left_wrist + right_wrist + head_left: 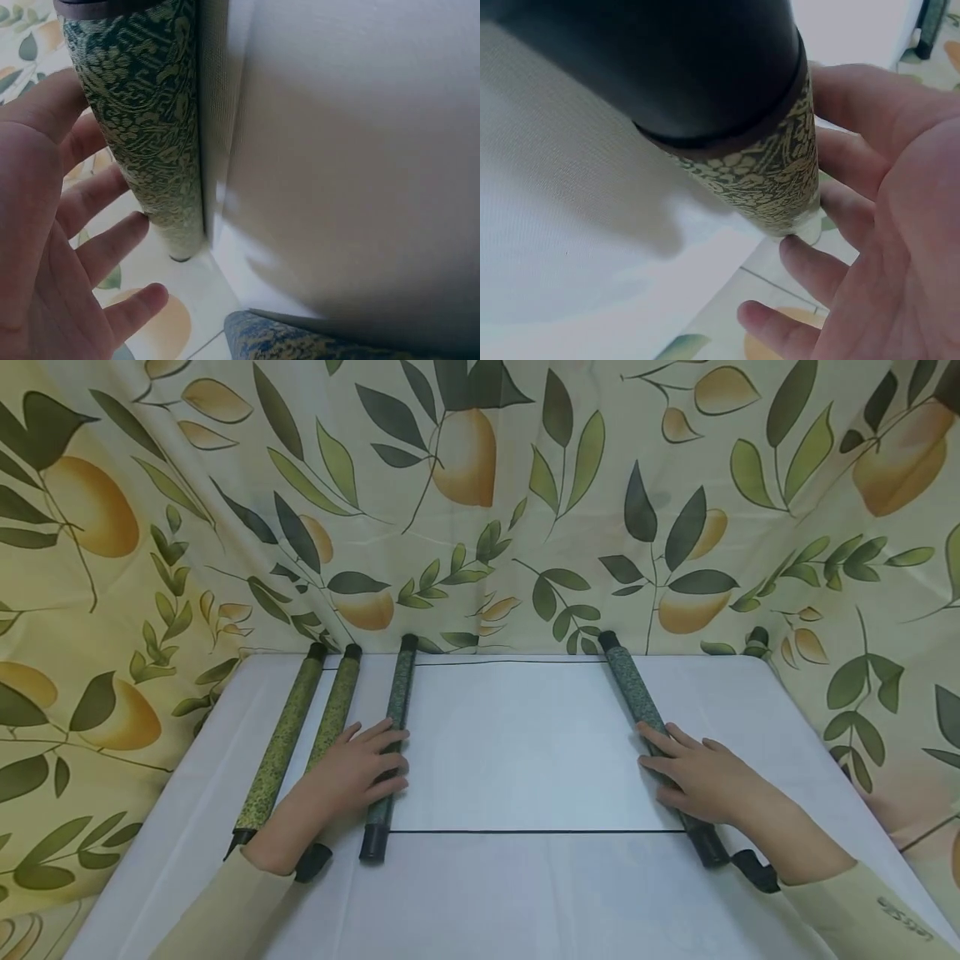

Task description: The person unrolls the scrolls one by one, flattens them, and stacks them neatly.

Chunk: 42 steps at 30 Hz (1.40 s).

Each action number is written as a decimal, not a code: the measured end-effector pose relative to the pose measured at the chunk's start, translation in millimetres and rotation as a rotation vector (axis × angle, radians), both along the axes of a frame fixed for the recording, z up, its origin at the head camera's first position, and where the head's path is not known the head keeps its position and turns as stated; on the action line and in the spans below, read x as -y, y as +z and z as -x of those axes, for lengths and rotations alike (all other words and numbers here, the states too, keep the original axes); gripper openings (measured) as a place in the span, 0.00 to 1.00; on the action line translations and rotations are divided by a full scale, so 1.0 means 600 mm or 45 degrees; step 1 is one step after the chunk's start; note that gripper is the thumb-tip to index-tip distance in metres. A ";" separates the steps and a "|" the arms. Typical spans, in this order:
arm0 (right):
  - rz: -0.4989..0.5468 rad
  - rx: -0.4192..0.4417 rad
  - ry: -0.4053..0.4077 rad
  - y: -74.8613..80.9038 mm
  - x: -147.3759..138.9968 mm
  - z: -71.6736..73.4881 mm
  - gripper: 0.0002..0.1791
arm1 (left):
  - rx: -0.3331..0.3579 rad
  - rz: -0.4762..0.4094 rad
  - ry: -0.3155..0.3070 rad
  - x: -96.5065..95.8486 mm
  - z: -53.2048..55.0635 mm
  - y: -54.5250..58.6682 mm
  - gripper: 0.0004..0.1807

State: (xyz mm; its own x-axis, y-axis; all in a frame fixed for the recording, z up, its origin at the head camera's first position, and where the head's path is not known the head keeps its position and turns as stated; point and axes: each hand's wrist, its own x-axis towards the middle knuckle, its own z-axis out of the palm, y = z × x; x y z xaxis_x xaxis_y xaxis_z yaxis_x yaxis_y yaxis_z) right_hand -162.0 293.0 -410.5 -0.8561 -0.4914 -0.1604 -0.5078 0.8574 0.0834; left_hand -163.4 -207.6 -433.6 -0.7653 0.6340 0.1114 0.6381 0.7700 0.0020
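A scroll lies partly unrolled, its blank white sheet (525, 747) stretching between two dark green patterned rolls with black ends. My left hand (352, 772) rests its spread fingers on the left roll (403, 685). On the right roll (628, 677) lie the fingers of my right hand (705, 777), fairly straight. In the left wrist view, the fingers (112, 247) reach along a patterned roll (146, 112) without wrapping round it. The right wrist view has fingertips touching a patterned roll (769, 184) beneath its thick black end (682, 60).
Two yellow-green patterned rolls with black ends, the outer one (281, 752) and the inner one (341, 693), lie left of the scroll, partly under my left arm. A white-covered table (480, 902) meets a fruit-and-leaf patterned cloth (480, 552) behind. Black bands (756, 870) circle the wrists.
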 end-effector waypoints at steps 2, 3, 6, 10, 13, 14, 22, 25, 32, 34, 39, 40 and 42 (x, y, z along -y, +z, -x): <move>-0.010 -0.004 -0.001 0.001 -0.001 0.000 0.26 | -0.002 -0.007 0.000 0.002 -0.001 0.001 0.14; -0.010 -0.004 -0.006 0.002 -0.001 -0.001 0.26 | -0.003 -0.010 -0.001 0.003 -0.001 0.001 0.14; 0.001 -0.003 -0.030 0.003 -0.001 -0.002 0.25 | 0.002 -0.015 -0.007 0.006 -0.002 0.002 0.13; 0.012 0.003 -0.057 0.003 -0.002 -0.003 0.24 | 0.017 -0.003 -0.002 0.008 -0.003 0.001 0.13; 0.003 -0.005 -0.055 0.002 -0.005 -0.004 0.23 | 0.023 0.001 0.007 0.011 -0.004 0.000 0.13; -0.002 -0.010 -0.051 0.001 -0.007 -0.004 0.23 | 0.018 0.003 0.007 0.012 -0.004 0.000 0.13; -0.022 -0.033 -0.022 -0.001 -0.015 -0.003 0.23 | 0.008 -0.002 0.026 0.020 -0.006 0.000 0.19; -0.008 -0.025 -0.018 0.000 -0.018 -0.003 0.26 | 0.011 -0.010 0.042 0.021 -0.008 0.002 0.18; -0.008 0.004 -0.046 0.002 -0.020 -0.003 0.28 | -0.007 -0.021 0.058 0.024 -0.011 -0.002 0.14; -0.010 0.002 -0.049 0.002 -0.020 -0.004 0.27 | -0.014 -0.026 0.056 0.025 -0.012 -0.002 0.12; -0.009 -0.020 -0.050 0.001 -0.025 -0.005 0.25 | -0.021 -0.029 0.067 0.027 -0.016 0.001 0.11; -0.006 -0.024 -0.048 0.000 -0.026 -0.005 0.25 | -0.019 -0.031 0.070 0.028 -0.016 0.001 0.11; 0.003 -0.029 -0.035 -0.001 -0.027 -0.005 0.25 | -0.007 -0.033 0.077 0.028 -0.017 0.002 0.11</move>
State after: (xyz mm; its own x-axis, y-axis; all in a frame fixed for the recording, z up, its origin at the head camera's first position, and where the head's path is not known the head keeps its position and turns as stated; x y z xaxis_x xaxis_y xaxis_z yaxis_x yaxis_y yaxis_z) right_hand -158.8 309.1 -411.1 -0.8727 -0.4680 -0.1393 -0.4820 0.8712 0.0927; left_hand -153.3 -224.5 -432.5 -0.8015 0.5833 0.1318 0.5903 0.8069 0.0192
